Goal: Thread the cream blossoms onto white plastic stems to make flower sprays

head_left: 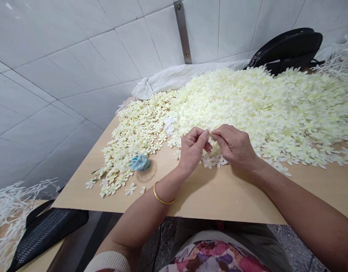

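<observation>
My left hand (193, 148) and my right hand (233, 144) meet above the front of the table, fingertips pinched close together. Something small and pale seems to sit between them, too small to make out. Just behind and below the fingers spreads a large heap of pale yellow-white artificial flowers (236, 102). A few loose white blossoms (212, 161) lie right under my hands. To the left, a blue-and-white bundle (140, 163), perhaps yarn or thread, rests beside a smaller spread of creamy flowers (142, 124).
The light wooden table (219, 196) backs onto a tiled wall with a metal bracket (183, 32). White cloth (188, 73) lies along the back. A black round object (290, 49) stands at the back right. White stringy strands (12, 215) and a black woven bag (49, 230) are at lower left.
</observation>
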Motion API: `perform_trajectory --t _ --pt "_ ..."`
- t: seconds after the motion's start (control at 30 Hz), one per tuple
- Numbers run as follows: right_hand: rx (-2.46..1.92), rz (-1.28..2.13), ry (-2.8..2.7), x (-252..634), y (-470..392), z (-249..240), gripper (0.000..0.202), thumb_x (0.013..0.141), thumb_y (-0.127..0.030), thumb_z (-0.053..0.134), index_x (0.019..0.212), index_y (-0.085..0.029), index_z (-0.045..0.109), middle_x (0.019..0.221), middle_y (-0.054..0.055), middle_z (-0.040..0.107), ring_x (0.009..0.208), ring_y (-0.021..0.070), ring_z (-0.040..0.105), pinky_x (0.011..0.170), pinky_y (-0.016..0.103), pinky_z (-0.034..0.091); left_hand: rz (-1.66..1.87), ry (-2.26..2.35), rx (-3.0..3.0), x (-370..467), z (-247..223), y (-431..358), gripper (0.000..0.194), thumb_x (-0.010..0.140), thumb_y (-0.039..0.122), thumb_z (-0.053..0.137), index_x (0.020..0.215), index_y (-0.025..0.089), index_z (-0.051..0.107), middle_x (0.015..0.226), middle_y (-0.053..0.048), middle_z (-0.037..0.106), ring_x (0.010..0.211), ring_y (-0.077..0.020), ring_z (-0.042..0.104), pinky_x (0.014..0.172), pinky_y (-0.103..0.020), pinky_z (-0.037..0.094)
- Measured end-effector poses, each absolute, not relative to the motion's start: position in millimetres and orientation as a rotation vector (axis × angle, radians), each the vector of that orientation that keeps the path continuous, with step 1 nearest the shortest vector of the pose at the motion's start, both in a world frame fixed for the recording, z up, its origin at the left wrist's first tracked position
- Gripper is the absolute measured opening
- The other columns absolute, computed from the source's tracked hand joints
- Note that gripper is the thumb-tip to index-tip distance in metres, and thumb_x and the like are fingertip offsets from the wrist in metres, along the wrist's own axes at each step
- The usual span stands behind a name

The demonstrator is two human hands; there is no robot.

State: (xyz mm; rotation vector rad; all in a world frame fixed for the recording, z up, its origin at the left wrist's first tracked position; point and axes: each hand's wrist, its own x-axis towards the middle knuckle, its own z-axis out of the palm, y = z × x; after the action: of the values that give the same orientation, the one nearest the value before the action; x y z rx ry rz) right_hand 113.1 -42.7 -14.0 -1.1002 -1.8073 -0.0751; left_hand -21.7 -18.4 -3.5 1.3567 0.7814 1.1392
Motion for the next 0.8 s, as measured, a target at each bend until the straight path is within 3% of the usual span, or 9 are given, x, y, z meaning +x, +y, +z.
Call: perform_trajectory --t 0.13,0.2,0.37,0.57,0.8 --pt "-1.101 -0.069 -1.810 111 -45 -11 0.017 0.085 -0.016 0.041 0.070 -0.020 0.048 0.062 0.000 0.051 0.058 0.0122 0.047 0.055 0.025 0.039 1.129 0.813 1.306 -21 -3 -18 0.046 0.073 0.054 0.062 0.058 0.017 0.040 0.049 0.007 0.039 0.043 -0.0057 0.050 0.043 -0.019 0.042" --pt "-1.113 -0.062 -1.769 110 -45 -10 0.016 0.084 -0.016 0.041 0.069 -0.021 0.046 0.062 0.000 0.050 0.056 0.0115 0.046 0.054 0.024 0.038 1.089 0.773 1.273 -20 -2 -18 0.045 0.072 0.055 0.062 0.061 0.017 0.042 0.052 0.006 0.042 0.045 -0.0061 0.052 0.046 -0.019 0.044" --pt "-1.188 0.126 -1.617 113 -45 -7 0.016 0.084 -0.021 0.044 0.069 -0.020 0.046 0.059 -0.002 0.051 0.051 0.0094 0.045 0.049 0.023 0.035 0.955 0.625 1.190 -22 -2 -17 0.031 0.066 0.036 0.074 0.074 0.017 0.052 0.061 0.006 0.055 0.056 -0.0074 0.058 0.059 -0.022 0.051" --pt "-1.184 0.395 -1.463 117 -46 -1 0.015 0.084 -0.022 0.045 0.069 -0.020 0.047 0.057 -0.003 0.051 0.051 0.0092 0.047 0.049 0.023 0.037 0.945 0.634 1.149 -23 -6 -13 0.026 0.067 0.029 0.073 0.071 0.016 0.051 0.060 0.006 0.054 0.053 -0.0078 0.057 0.054 -0.022 0.049" --pt "-1.323 -0.081 -1.300 139 -38 3 0.017 0.081 -0.018 0.048 0.065 -0.021 0.047 0.062 0.000 0.051 0.058 0.0121 0.046 0.058 0.028 0.037 0.982 0.662 1.178 -23 -10 -12 0.025 0.070 0.030 0.071 0.070 0.016 0.050 0.057 0.006 0.051 0.052 -0.0073 0.056 0.052 -0.021 0.047"
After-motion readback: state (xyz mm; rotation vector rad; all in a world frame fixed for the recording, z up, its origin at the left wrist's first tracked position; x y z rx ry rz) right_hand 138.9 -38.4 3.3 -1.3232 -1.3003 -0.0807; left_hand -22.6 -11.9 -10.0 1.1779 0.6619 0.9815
